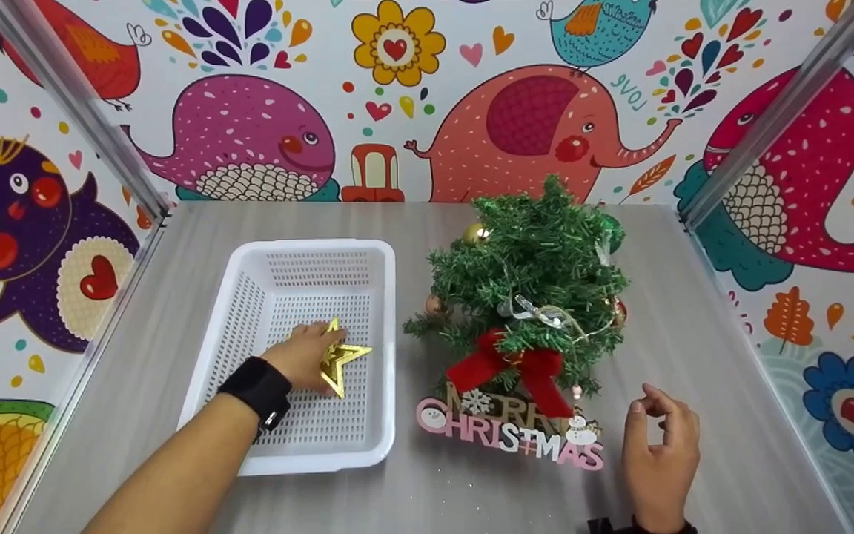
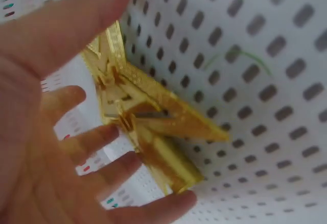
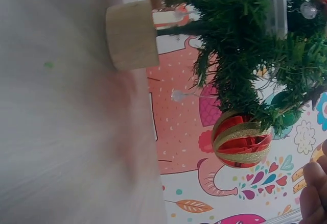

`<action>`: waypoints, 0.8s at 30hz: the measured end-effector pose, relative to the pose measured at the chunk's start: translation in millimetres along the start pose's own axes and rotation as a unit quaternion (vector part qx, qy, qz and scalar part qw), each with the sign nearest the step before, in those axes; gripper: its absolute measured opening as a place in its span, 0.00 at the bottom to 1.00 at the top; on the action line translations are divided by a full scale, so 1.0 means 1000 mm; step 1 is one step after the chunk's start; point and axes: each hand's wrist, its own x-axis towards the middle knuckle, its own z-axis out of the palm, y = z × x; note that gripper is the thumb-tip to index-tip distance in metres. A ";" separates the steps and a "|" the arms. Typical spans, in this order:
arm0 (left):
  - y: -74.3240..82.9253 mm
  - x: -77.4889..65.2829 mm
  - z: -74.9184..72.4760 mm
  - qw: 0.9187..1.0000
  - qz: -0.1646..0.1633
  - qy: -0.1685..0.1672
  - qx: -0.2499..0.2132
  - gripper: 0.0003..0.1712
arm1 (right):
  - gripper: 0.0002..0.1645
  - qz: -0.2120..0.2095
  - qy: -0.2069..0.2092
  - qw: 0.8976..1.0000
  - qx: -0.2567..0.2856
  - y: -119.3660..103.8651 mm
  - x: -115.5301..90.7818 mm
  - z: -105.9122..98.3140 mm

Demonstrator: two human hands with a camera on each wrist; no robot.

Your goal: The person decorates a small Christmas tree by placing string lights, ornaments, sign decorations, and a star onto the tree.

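Note:
Inside the white basket [image 1: 390,297], my left hand [image 1: 301,357] is at a shiny gold star [image 1: 353,351]. In the left wrist view the fingers are spread, with fingertips [image 2: 186,199] right at the star's edge and tube-like base [image 2: 173,165]. The thumb overlaps the star's upper part there. My right hand [image 1: 660,452] hovers loosely curled with nothing in it, to the right of a small Christmas tree [image 1: 538,259]. A red bow [image 1: 508,363] and a "Merry Christmas" sign [image 1: 508,437] are at the tree's front.
A red-and-gold striped bauble [image 3: 241,140] hangs on the tree, which stands on a round wooden base [image 3: 133,35]. Patterned walls with cartoon animals enclose the grey tabletop [image 1: 427,489]. A green strand [image 2: 240,53] lies on the basket's perforated surface.

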 end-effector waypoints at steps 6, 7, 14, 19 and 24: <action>0.000 0.001 0.001 1.000 -0.014 0.018 0.013 0.62 | 0.15 -0.010 -0.010 1.000 -0.015 0.001 -0.002 0.001; 0.000 0.001 0.000 1.000 -0.017 0.017 0.011 0.64 | 0.15 -0.010 -0.012 1.000 -0.020 0.001 -0.003 0.001; -0.004 -0.002 -0.010 0.997 -0.008 -0.001 -0.083 0.70 | 0.15 -0.003 -0.018 0.999 -0.034 0.000 -0.005 0.000; -0.004 -0.014 -0.028 0.986 0.018 0.008 -0.163 0.25 | 0.15 -0.017 -0.010 1.000 -0.024 -0.007 -0.001 -0.006; 0.012 -0.039 -0.053 0.982 0.046 0.055 -0.177 0.02 | 0.15 -0.045 -0.002 0.999 -0.030 -0.024 0.006 -0.016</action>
